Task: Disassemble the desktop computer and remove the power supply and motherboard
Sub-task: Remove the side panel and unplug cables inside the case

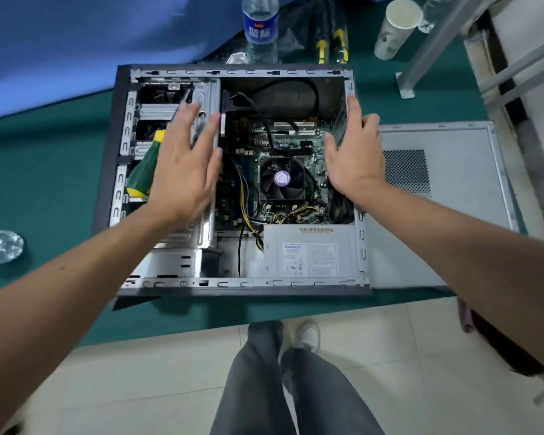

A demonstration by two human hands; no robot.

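The open computer case [233, 285] lies on its side on the green table. Inside, the green motherboard [291, 142] carries a black CPU fan [281, 179]. The grey power supply [310, 251] sits in the near right corner, with yellow and black cables [248, 211] running from it. My left hand [186, 161] hovers with spread fingers over the drive cage [157, 111], blurred. A green and yellow screwdriver [145, 169] lies on the cage just left of it. My right hand [354, 152] rests with straight fingers against the case's right wall.
The removed side panel [453, 199] lies right of the case. A water bottle [259, 26], a paper cup [396, 26] and bagged tools [330, 36] stand behind it. A clear glass object [2, 246] sits far left. A metal frame [437, 42] rises at the back right.
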